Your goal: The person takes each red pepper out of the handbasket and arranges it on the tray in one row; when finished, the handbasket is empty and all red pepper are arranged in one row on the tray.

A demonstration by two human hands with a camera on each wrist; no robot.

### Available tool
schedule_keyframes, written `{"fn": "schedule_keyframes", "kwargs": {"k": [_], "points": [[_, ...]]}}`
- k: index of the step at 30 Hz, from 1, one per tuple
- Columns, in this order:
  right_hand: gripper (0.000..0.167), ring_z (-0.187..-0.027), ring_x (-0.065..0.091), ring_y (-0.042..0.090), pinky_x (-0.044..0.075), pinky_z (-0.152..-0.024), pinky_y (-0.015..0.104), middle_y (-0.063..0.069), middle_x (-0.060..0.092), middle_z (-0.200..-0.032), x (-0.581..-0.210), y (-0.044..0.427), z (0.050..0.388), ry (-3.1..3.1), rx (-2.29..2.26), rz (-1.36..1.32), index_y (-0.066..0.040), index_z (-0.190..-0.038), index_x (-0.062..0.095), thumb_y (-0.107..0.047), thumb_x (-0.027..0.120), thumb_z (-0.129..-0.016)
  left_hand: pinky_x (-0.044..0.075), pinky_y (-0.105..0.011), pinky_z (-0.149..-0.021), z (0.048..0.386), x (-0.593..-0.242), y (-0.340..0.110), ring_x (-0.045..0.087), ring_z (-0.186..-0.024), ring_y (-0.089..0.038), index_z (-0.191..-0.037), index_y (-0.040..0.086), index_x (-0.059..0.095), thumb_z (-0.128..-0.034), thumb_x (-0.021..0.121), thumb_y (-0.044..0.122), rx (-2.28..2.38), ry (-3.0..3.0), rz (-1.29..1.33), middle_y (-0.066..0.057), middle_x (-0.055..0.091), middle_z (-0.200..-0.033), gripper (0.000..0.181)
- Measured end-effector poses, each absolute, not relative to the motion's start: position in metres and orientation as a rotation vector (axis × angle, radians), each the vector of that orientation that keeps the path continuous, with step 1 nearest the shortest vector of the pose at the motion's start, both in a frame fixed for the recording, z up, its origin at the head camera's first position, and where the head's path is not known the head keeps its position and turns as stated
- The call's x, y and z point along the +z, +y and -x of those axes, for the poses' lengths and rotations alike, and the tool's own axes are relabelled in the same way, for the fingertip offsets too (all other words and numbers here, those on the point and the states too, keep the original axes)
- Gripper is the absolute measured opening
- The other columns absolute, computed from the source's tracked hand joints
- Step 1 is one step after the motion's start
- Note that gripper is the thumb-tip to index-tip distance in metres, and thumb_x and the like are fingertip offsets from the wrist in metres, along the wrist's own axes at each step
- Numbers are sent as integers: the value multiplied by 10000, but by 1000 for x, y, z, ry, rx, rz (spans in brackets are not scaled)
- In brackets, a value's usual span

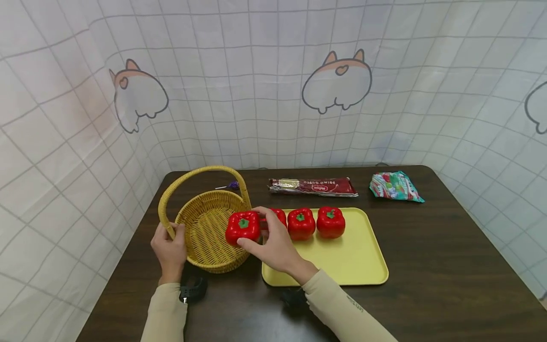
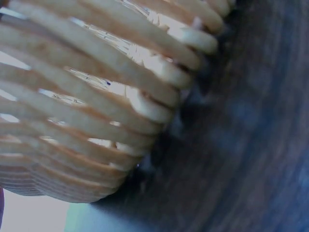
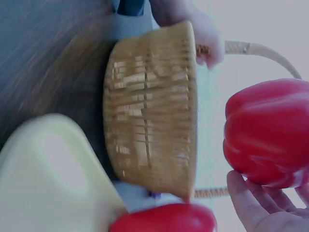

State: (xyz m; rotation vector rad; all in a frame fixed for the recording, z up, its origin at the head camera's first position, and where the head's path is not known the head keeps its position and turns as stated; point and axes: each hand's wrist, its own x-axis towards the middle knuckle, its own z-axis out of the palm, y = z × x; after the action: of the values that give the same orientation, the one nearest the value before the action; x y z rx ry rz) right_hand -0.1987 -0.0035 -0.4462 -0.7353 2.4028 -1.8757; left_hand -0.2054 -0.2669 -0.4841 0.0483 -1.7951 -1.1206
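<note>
My right hand (image 1: pixel 275 247) holds a red toy bell pepper (image 1: pixel 242 228) with a green stem, fingers and thumb around its sides. It hangs over the right part of a yellow wicker basket (image 1: pixel 218 267), above the rim in the right wrist view. At the basket's left side, my left hand (image 1: pixel 168 249) grips the foot of the arched handle (image 1: pixel 201 172). Only the woven wall (image 2: pixel 87 106) and the table appear in the left wrist view. Three more peppers sit in a row on a yellow tray (image 1: pixel 333 266): one (image 1: pixel 279 215) partly behind my right hand, a second (image 1: pixel 301 224) and a third (image 1: pixel 331 222).
Behind the tray lies a long dark-red packet (image 1: pixel 314 186). A green and red candy bag (image 1: pixel 396 186) is at the back right. Behind the basket there is a purple lollipop (image 1: pixel 233 185). Everything stands on a dark wooden table (image 1: pixel 436 266) against a white gridded curtain.
</note>
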Motion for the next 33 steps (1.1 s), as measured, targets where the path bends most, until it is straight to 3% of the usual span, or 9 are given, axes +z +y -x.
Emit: {"fn": "schedule_keyframes", "kwargs": {"k": [5, 13, 18, 25, 33], "points": [[700, -1100, 579, 196, 546, -834, 357, -10, 515, -1296, -445, 22, 199, 2443, -1941, 772, -210, -1416, 396, -295, 761, -825, 280, -170, -548, 206, -484, -267, 372, -586, -33, -703, -96, 556, -820, 611, -117, -1123, -1791, -45, -85, 490, -667, 131], [720, -1169, 546, 209, 517, -905, 375, -12, 528, -1332, -448, 62, 204, 2543, -2014, 798, -288, -1456, 385, -209, 747, -838, 281, -165, -554, 205, -483, -266, 374, -595, -25, -708, -98, 553, -814, 607, -119, -1122, -1790, -70, -144, 497, -665, 121], [681, -1145, 565, 246, 519, -898, 351, 63, 523, -1328, -447, 85, 206, 2509, -2097, 736, -218, -1455, 399, -123, 723, -864, 279, -163, -549, 205, -483, -265, 372, -594, -22, -708, -95, 551, -817, 608, -125, -1125, -1792, -71, -162, 500, -671, 126], [647, -1168, 560, 355, 503, -916, 368, 181, 474, -1347, -423, 106, 193, 2552, -2126, 606, -17, -1448, 373, -64, 690, -885, 284, -155, -554, 205, -484, -266, 378, -600, -24, -705, -103, 556, -817, 610, -125, -1120, -1789, -56, -167, 504, -679, 127], [650, -1191, 527, 294, 499, -864, 209, 129, 454, -1379, -445, 133, 203, 2602, -2209, 501, -81, -1466, 365, -52, 676, -896, 285, -148, -556, 206, -486, -267, 382, -600, -35, -710, -117, 559, -817, 613, -122, -1123, -1785, -52, -142, 500, -680, 120]]}}
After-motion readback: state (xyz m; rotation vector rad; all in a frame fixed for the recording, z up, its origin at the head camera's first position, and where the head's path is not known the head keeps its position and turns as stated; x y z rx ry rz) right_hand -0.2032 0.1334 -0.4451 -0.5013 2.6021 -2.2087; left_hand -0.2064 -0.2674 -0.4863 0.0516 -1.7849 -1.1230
